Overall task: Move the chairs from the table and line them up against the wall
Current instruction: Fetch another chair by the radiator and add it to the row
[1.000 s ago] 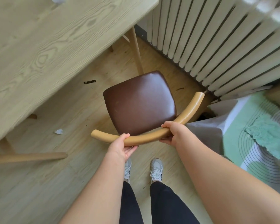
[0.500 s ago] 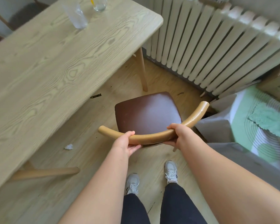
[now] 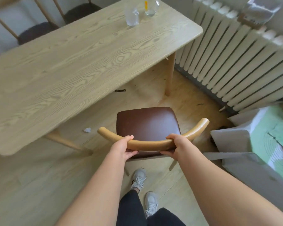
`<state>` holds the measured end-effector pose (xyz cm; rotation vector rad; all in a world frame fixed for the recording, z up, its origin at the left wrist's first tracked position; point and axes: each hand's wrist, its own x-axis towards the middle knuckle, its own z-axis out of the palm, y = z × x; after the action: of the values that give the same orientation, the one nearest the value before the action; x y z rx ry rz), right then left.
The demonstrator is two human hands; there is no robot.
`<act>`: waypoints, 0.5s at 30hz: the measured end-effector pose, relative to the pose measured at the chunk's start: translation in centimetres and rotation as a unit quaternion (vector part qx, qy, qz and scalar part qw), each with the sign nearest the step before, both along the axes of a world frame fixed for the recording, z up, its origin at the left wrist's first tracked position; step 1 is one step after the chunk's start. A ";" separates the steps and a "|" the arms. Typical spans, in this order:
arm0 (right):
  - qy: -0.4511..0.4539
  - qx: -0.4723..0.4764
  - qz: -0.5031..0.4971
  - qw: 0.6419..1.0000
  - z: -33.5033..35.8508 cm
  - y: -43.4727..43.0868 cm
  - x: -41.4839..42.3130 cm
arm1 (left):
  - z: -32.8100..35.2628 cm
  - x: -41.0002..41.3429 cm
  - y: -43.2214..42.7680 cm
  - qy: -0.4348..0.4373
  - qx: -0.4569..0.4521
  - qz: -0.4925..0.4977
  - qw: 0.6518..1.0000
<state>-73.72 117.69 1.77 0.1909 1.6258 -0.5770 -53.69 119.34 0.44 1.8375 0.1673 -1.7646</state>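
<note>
**Chair Gripped at the Backrest Rail, Seat Just Beside the Table Edge**

The left hand and right hand are set apart on the curved backrest rail. Each is clamped on it, with the fingers wrapped over the top and the thumb underneath. The rail belongs to a chair with a brown padded seat. It stands in front of the person's shoes, out from under the table and near the table's corner leg. Whether the chair's legs rest on the floor or are lifted cannot be told.

Two further chairs remain at the far side of the table. The task is judged to be at an early stage.

Hazards from this position:

- **Leg strike.** The table's corner leg is near the front of the seat. Swinging the chair leftward could knock it, and the clear glasses on the tabletop could tip.
- **Right-side collision.** A grey cloth-covered block stands just beside the right end of the rail, with a radiator beyond it. A wide turn to the right could catch either.
- **Foot contact.** The rear chair legs are near the shoes. Pulling straight back could hit the feet.
- **Debris.** A paper scrap lies on the floor to the left and is a minor slip risk.
</note>
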 end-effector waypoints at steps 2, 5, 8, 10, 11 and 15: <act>-0.004 0.000 0.031 0.999 0.2 1.3 1.2 | 0.2 1.2 2.5 -0.004 -0.007 0.029 1.000; -0.013 -0.005 0.064 0.998 0.4 3.6 3.2 | 0.2 2.8 6.5 -0.017 -0.012 0.060 0.998; -0.017 -0.005 0.103 0.995 0.5 5.9 5.1 | 0.5 4.4 10.4 -0.015 -0.017 0.096 0.995; -0.014 0.006 0.126 0.992 0.8 6.9 6.4 | 0.5 5.4 12.5 -0.019 -0.015 0.112 0.993; -0.012 0.013 0.147 0.989 1.0 7.6 7.5 | 0.7 6.3 14.0 -0.022 -0.013 0.131 0.991; -0.003 0.033 0.203 0.979 1.4 9.7 11.2 | 1.1 9.2 17.8 -0.026 -0.001 0.164 0.986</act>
<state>-62.56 127.43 3.17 -0.0921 1.6200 -0.2079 -44.49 137.16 1.51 1.7369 0.4235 -1.4873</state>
